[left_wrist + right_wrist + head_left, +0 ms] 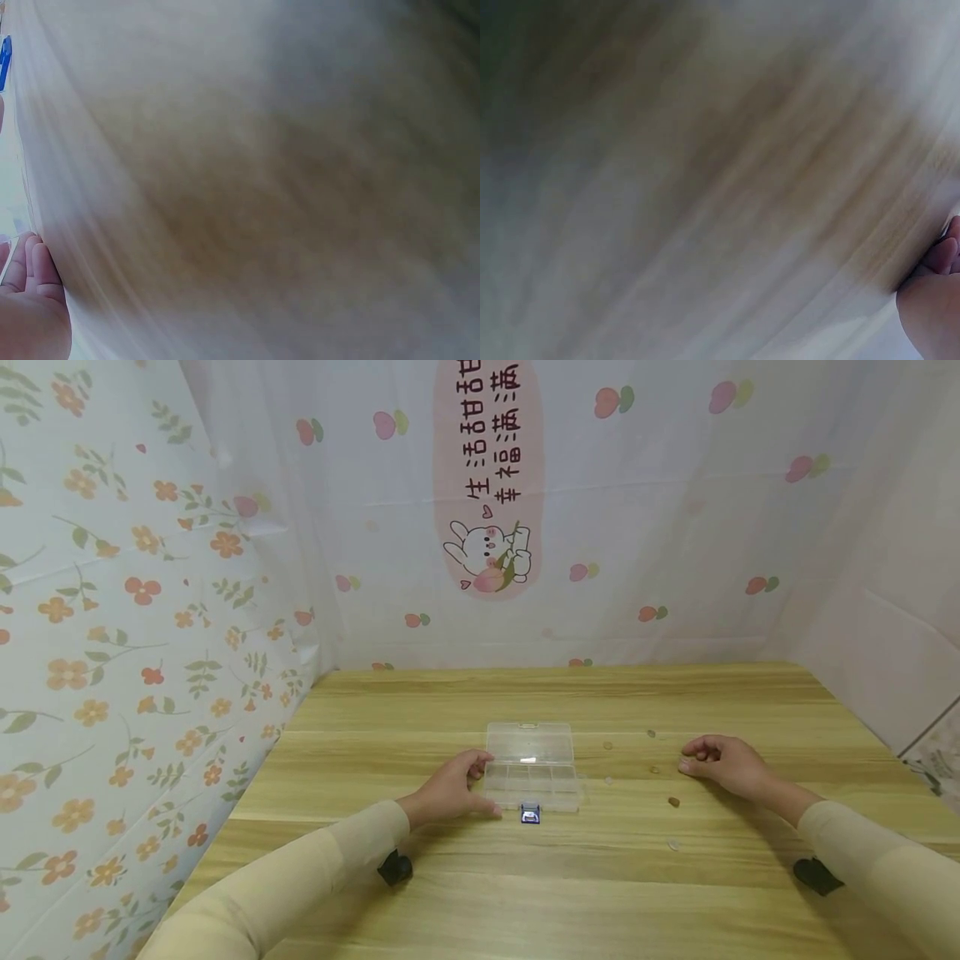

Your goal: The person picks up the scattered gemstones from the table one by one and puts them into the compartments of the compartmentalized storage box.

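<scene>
A clear plastic compartment box [528, 785] lies on the table with its lid [528, 743] folded back, away from the person. My left hand [453, 785] holds the box's left end, thumb along the front edge and fingers at the left side. A blue latch [530, 813] hangs at the box's front. To the right, my right hand [731, 767] is low over the table with bent fingers, thumb and index tips a little apart and nothing visible between them. Nearby lie several small stone-like pieces, including a brown one [673, 802] and a pale one [672, 845].
The wood-grain table [525, 893] stretches under both forearms. Behind it hangs a printed curtain [660, 527], and a floral curtain [112, 652] runs along the left side. Black wrist mounts [395, 867] sit under the sleeves. Both wrist views are mostly blurred tabletop.
</scene>
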The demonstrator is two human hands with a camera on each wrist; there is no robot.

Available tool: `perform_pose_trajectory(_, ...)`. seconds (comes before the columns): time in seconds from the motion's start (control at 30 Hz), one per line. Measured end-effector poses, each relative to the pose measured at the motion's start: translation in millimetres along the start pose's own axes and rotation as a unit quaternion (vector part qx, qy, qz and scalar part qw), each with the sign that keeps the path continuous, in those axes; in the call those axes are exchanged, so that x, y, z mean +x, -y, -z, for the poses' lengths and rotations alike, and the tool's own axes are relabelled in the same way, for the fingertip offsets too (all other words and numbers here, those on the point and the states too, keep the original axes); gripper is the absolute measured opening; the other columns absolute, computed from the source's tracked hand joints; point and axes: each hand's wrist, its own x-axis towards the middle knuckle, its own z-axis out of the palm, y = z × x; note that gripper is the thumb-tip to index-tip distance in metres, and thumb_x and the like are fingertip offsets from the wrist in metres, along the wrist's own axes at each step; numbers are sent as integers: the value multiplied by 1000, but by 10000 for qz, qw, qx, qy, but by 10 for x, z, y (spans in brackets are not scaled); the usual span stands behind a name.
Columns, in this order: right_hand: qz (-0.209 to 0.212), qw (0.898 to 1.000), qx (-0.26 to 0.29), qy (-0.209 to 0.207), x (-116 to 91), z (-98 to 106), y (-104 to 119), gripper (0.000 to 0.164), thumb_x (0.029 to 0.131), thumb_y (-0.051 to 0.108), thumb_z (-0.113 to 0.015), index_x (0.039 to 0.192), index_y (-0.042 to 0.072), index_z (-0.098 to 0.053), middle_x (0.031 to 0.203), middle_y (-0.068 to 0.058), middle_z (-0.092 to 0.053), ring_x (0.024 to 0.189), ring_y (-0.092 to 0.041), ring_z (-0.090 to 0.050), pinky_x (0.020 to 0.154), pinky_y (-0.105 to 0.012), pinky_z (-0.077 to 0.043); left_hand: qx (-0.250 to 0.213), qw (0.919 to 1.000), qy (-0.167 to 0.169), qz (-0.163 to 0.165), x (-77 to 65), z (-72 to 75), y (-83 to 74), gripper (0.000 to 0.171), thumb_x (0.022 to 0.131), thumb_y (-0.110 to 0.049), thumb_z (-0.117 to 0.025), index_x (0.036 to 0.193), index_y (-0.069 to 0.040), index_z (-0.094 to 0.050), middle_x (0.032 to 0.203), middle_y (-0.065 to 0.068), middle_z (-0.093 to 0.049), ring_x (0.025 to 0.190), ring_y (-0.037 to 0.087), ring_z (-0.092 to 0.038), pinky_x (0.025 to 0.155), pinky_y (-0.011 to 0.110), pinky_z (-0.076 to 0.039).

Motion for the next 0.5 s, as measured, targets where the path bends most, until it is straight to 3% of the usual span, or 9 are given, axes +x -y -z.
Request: perform_pose_trajectory(0.5, 10, 9999, -105, -40, 27, -3, -34, 36, 91, 30, -70, 108, -1, -66, 96, -7, -59, 82, -20, -49, 66, -28, -42, -78, 10000, -3, 4, -8, 1, -4, 81, 69, -26, -90, 135, -5, -50, 108, 0, -52, 99, 16, -47, 88, 34, -43)
